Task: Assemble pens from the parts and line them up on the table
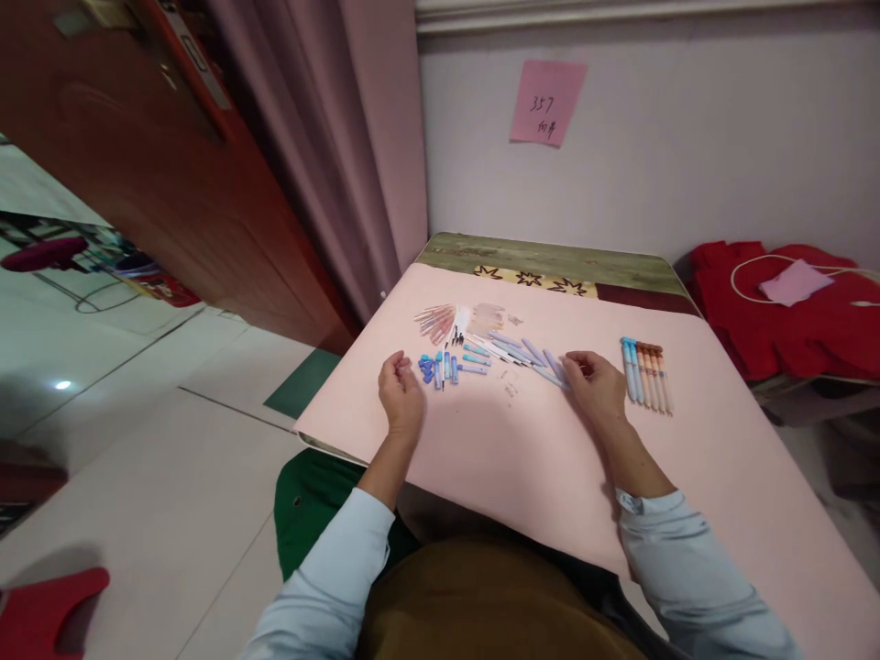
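Note:
My left hand [401, 394] hovers over the table's left side with its fingers curled together. Whatever they may hold is too small to make out. Just right of it lie short blue pen parts [446, 368] and small dark blue pieces [426, 368]. My right hand [599, 387] is closed at the right ends of the pale blue pen barrels [533, 353], fingertips close to or touching them. I cannot see what is in its pinch. White pen refills [499, 351] lie among the barrels.
Assembled pens [646, 378], blue and brown, lie in a row right of my right hand. Brownish-pink pen parts [438, 321] and clear pieces [487, 318] fan out at the back of the pink table cover [495, 467]. Red cloth [729, 302] is beyond the right edge.

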Available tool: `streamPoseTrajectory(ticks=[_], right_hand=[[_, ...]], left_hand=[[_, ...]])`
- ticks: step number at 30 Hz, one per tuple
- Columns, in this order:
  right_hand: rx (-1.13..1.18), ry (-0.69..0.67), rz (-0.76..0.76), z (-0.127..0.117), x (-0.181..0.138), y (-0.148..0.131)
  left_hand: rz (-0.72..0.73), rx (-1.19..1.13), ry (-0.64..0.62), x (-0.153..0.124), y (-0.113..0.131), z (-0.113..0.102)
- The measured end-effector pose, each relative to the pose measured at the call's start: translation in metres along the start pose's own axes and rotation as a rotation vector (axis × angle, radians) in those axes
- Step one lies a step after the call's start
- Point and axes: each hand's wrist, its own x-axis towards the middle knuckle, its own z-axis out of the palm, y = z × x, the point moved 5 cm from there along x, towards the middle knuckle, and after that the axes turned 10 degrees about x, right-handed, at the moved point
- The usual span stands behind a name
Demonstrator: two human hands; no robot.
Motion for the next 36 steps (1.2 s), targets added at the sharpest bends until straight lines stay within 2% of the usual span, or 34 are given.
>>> streamPoseTrajectory(ticks=[2,4,13,18,23,31,34,36], right_hand=[[0.019,0.058,-0.031,0.0,-0.002,-0.005],[0.009,0.058,-0.075,0.004,-0.006,-0.018],[-0.249,-0.282,-0.161,0.067,-0.011,-0.088],[-0.373,-0.366,-0.207,0.099,-0.008,-0.106],[-0.473,-0.413,-0.27,0.116,-0.001,-0.11],[-0.572,-0.464,-0.244,0.125,0.01,-0.114],[-0.481,-0.388,-0.22,0.11,0.006,-0.122],[-0.34,-0.306,-0.178,0.092,-0.003,-0.123]], left_hand=[[-0.029,-0.025,0.013,0.001,-0.003,-0.003],[-0.041,-0.041,0.012,0.003,-0.004,-0.004],[-0.043,-0.052,-0.022,0.003,-0.001,-0.005],[-0.037,-0.016,-0.025,0.002,-0.001,-0.004],[-0.029,-0.026,-0.038,0.002,-0.001,-0.004],[-0.033,-0.046,-0.047,0.002,-0.003,-0.002],[-0.043,-0.058,-0.036,0.002,-0.002,-0.004],[-0.048,-0.075,-0.022,0.003,0.002,-0.008]])
